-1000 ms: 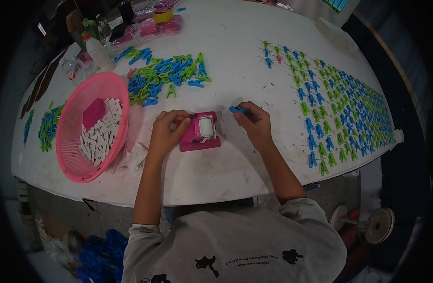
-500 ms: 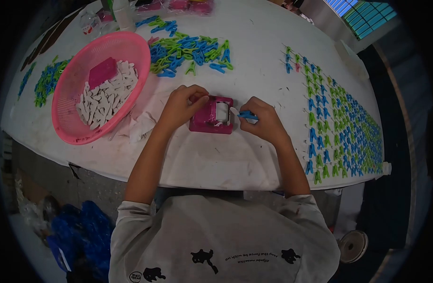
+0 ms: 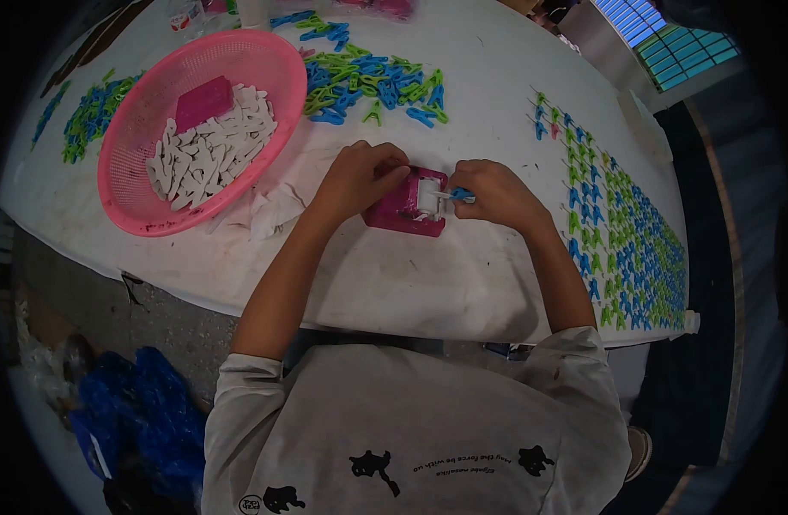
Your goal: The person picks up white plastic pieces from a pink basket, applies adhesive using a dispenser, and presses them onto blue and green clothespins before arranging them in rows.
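Note:
A magenta box (image 3: 403, 222) with a white roller (image 3: 428, 196) set in its top rests on the table in front of me. Curled over the box's far left corner, my left hand (image 3: 360, 180) grips it with the thumb on top. To the right of the box, my right hand (image 3: 499, 196) pinches a blue clothespin (image 3: 464, 196). A thin white piece (image 3: 443, 195) sticks out from the clothespin toward the roller, its tip right at the roller's surface. Most of the clothespin is hidden by my fingers.
A pink basket (image 3: 119, 197) with white strips and another magenta box (image 3: 203, 101) stands left. Blue and green clothespins lie in piles (image 3: 372, 81) behind, and in rows (image 3: 626, 232) at right. A crumpled white cloth (image 3: 275, 210) lies beside the basket.
My right hand has brought the clothespin's white piece onto the roller; before, it was held at the box's right edge. The whole view has shifted slightly.

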`<action>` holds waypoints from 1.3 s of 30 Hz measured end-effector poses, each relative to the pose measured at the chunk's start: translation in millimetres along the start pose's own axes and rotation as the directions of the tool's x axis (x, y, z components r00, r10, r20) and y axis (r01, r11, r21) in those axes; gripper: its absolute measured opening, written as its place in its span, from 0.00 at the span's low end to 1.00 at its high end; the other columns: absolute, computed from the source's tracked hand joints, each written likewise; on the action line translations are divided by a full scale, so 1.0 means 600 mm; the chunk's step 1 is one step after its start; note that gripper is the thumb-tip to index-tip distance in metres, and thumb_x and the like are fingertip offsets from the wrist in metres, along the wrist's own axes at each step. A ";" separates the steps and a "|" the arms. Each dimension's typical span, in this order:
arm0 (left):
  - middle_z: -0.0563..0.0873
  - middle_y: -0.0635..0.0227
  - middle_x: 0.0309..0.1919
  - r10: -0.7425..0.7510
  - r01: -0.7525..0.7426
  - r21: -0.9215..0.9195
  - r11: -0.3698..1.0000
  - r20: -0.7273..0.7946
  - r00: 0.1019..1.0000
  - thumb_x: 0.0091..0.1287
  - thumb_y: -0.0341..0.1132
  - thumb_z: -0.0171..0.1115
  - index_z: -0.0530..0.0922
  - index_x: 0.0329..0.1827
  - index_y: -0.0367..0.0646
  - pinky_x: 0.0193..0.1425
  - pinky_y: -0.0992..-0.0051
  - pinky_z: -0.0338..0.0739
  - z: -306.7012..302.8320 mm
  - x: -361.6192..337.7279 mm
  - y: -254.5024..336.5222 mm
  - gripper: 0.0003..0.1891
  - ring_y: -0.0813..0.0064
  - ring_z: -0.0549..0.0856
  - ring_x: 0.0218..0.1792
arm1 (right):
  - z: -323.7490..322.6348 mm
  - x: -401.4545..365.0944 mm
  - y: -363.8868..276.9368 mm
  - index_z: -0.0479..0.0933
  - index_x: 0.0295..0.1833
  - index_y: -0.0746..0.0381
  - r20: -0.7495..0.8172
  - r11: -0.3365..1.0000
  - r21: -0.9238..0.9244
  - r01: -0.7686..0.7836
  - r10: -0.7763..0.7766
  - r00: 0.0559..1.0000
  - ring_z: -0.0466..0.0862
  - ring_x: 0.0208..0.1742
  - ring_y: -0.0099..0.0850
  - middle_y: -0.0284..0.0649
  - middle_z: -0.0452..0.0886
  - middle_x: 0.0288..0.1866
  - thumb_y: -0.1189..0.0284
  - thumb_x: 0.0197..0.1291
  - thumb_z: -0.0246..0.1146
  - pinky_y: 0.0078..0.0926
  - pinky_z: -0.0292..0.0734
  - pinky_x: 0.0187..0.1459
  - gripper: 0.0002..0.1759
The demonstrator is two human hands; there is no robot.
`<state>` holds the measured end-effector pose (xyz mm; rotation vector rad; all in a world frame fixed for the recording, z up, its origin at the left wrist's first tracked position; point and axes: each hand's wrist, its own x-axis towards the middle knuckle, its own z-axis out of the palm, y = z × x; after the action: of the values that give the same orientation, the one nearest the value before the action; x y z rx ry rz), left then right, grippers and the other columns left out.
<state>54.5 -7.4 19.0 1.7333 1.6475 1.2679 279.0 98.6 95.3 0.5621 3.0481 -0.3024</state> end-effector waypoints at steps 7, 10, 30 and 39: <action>0.91 0.69 0.35 -0.027 0.026 0.054 0.998 0.017 0.999 0.65 0.41 0.68 0.86 0.45 0.47 0.49 0.66 0.78 -0.003 -0.001 0.010 0.11 0.66 0.82 0.41 | -0.012 0.003 0.005 0.84 0.36 0.63 0.098 0.997 -0.078 0.016 -0.008 0.995 0.84 0.38 0.42 0.41 0.80 0.33 0.72 0.41 0.68 0.38 0.80 0.43 0.13; 0.82 0.60 0.34 -0.003 0.002 0.042 0.999 0.022 1.000 0.66 0.41 0.69 0.86 0.46 0.46 0.44 0.68 0.78 -0.003 0.000 0.006 0.12 0.67 0.82 0.36 | -0.013 0.004 0.005 0.84 0.36 0.63 0.121 0.994 -0.110 0.024 -0.010 0.993 0.84 0.38 0.42 0.41 0.81 0.33 0.73 0.40 0.69 0.38 0.81 0.42 0.13; 0.83 0.61 0.33 -0.006 0.006 0.028 1.000 0.026 1.000 0.66 0.38 0.69 0.86 0.47 0.44 0.43 0.69 0.76 -0.001 -0.001 0.005 0.11 0.67 0.81 0.36 | 0.080 -0.050 0.015 0.85 0.47 0.64 -0.558 0.866 0.498 -0.042 0.358 0.749 0.77 0.33 0.24 0.36 0.80 0.35 0.75 0.56 0.72 0.21 0.73 0.35 0.12; 0.88 0.65 0.33 0.005 -0.007 0.022 1.000 0.057 0.998 0.65 0.34 0.69 0.85 0.48 0.41 0.43 0.72 0.76 0.001 0.002 0.018 0.11 0.71 0.80 0.35 | 0.165 -0.044 0.029 0.84 0.54 0.63 -0.558 0.672 0.738 -0.055 0.655 0.510 0.75 0.33 0.21 0.34 0.77 0.37 0.76 0.58 0.72 0.19 0.72 0.35 0.17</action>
<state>60.3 -8.1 27.8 1.7723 1.6313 1.1957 308.8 86.1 -3.2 1.8916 3.3120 -1.5092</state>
